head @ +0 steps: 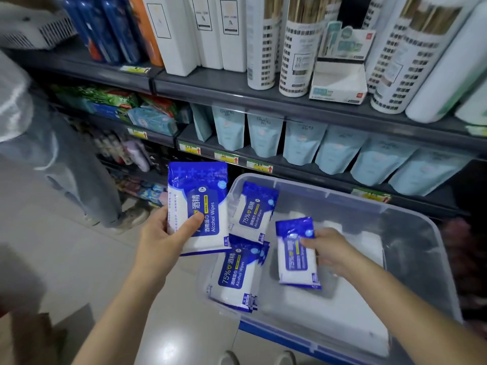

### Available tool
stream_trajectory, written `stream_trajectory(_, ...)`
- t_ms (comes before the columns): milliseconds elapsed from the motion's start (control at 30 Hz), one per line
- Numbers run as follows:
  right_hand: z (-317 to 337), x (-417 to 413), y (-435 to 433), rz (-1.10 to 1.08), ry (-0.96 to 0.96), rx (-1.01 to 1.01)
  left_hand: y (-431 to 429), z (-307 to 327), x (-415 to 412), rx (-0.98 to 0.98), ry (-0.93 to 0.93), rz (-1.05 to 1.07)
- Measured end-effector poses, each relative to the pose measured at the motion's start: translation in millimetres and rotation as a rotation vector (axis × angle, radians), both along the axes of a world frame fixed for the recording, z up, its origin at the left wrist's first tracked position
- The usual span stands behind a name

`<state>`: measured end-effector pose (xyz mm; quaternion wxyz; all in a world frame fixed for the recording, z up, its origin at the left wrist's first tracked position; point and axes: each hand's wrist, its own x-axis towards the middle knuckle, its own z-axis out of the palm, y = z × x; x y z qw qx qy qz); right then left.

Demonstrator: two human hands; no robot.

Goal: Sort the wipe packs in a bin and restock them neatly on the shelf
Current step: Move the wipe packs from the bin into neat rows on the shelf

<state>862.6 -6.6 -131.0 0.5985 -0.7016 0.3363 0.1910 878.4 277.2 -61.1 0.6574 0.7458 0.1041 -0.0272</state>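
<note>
A clear plastic bin (411, 214) stands on the floor in front of the shelves. My left hand (168, 233) grips a blue-and-white alcohol wipe pack (199, 196) upright, just left of the bin's rim. Inside the bin my right hand (326, 248) pinches a second, smaller-looking wipe pack (295, 267) by its right edge. Two more wipe packs lie against the bin's left wall, one at the back (254, 209) and one nearer me (237, 277). White packs sit deeper in the bin, blurred.
Dark shelves (263, 88) rise behind the bin, holding pale blue pouches (337, 151), white cylinders and boxes. Another person's legs and shoe (131, 214) stand at the left on the tiled floor. My shoe tips show below the bin.
</note>
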Motion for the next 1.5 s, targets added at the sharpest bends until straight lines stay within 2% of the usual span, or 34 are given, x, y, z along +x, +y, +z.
stream_trajectory(200, 40, 39, 20, -0.163, -0.235, 0.228, 1, -1, 0, -0.022, 0.005, -0.015)
stream_trajectory(300, 35, 52, 48, -0.125, -0.265, 0.180, 5, 0, -2, -0.016, 0.012, -0.003)
stream_trajectory(500, 6, 61, 70, -0.048, -0.239, -0.055, 21, 1, -4, -0.007, 0.014, 0.035)
stream_trajectory(633, 8, 60, 72, -0.053, -0.151, 0.056, 25, 0, -5, -0.001, 0.019, 0.048)
stream_trajectory(800, 13, 64, 70, -0.165, -0.084, 0.230, 22, 1, -10, 0.009, 0.038, 0.043)
stream_trajectory(967, 15, 66, 69, -0.183, -0.050, 0.290, 14, 1, -16, 0.028, 0.045, 0.031)
stream_trajectory(1167, 8, 64, 72, -0.124, -0.146, 0.244, 5, 1, -25, 0.060, 0.034, 0.029)
stream_trajectory(1333, 7, 62, 77, -0.038, -0.190, 0.119, -3, 5, -32, 0.065, 0.012, 0.042)
stream_trajectory(1500, 20, 44, 64, -0.114, -0.320, 0.028, -4, 4, -26, 0.051, -0.010, -0.021)
